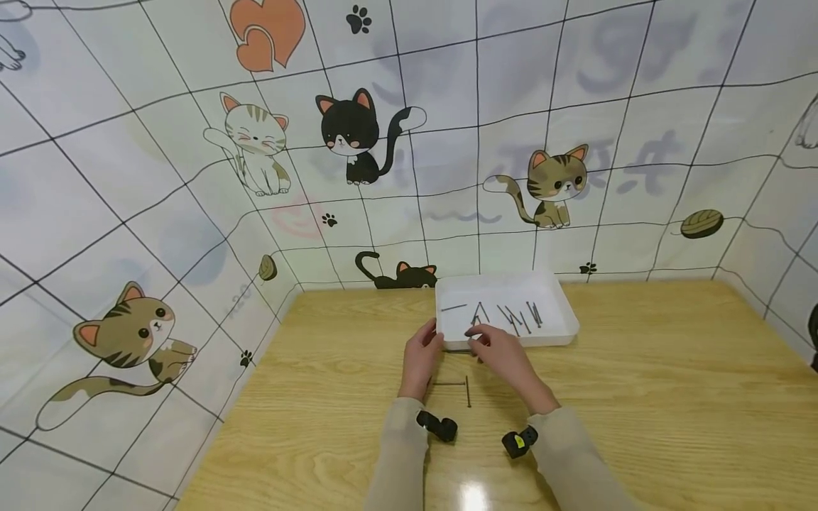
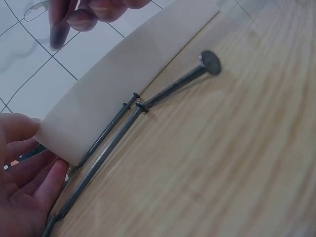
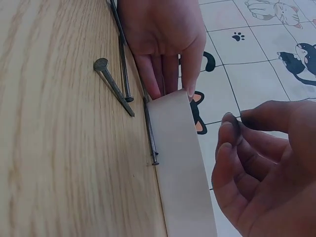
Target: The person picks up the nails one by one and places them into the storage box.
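Note:
A white tray [image 1: 551, 292] with several nails [image 1: 533, 314] in it stands against the back wall. My left hand [image 1: 422, 358] grips its front left corner, with the thumb at the rim and the fingers along the outer side. Over the front edge hovers my right hand [image 1: 508, 357]; in the right wrist view its fingers [image 3: 228, 165] are loosely bent and nothing shows between them and the thumb. Iron nails [image 2: 106, 152] lie on the table along the tray's front wall. Nearer me, one nail [image 1: 468, 394] lies crosswise to another nail [image 1: 449, 384].
The wooden table [image 1: 671, 369] runs out to both sides of the tray. Behind and to the left rises a wall covering [image 1: 447, 156] printed with cats and grid lines. A dark object [image 1: 814, 333] is cut off at the right edge.

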### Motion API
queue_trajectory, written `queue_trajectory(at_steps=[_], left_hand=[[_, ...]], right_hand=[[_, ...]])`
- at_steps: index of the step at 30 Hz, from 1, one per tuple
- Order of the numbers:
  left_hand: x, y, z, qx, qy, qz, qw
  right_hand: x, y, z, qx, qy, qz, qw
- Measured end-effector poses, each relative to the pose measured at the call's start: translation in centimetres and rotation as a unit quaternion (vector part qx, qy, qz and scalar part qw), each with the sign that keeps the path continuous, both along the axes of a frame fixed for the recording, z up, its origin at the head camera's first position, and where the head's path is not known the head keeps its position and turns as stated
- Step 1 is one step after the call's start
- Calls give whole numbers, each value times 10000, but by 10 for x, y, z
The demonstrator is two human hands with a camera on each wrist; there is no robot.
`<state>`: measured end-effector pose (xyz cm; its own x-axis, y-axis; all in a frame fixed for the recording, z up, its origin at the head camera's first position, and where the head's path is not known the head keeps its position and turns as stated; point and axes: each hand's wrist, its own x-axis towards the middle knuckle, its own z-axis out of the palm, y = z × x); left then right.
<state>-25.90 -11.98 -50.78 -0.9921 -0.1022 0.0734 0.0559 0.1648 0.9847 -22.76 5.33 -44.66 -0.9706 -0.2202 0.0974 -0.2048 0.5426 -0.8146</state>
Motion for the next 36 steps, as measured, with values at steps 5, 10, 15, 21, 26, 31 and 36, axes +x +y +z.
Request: queue_trajectory(at_steps=[5,10,15,21,26,31,36], left_hand=[[2,0,0,-12,33,-36,10000],[5,-1,0,21,-16,-66,10000],[4,-1,1,28,39,-99,9999],[4,0,3,52,13,-89,9999],[3,1,3,81,-5,-63,9999],[2,1,4,76,22,-51,10000],[1,2,4,62,22,-53,10000]], right_hand=[[3,0,-4,194,-143,219,9995],[6,-3,-7,586,-157,523,9968],[9,-10,-11,1321,-12,703,9887],[18,-19,-12,1916,-98,753,9785],[22,-25,-12,2168,214,730,9733],[25,-30,-11,2289,401,917,9683],[26,-31,-11,2249,457,963,9685]])
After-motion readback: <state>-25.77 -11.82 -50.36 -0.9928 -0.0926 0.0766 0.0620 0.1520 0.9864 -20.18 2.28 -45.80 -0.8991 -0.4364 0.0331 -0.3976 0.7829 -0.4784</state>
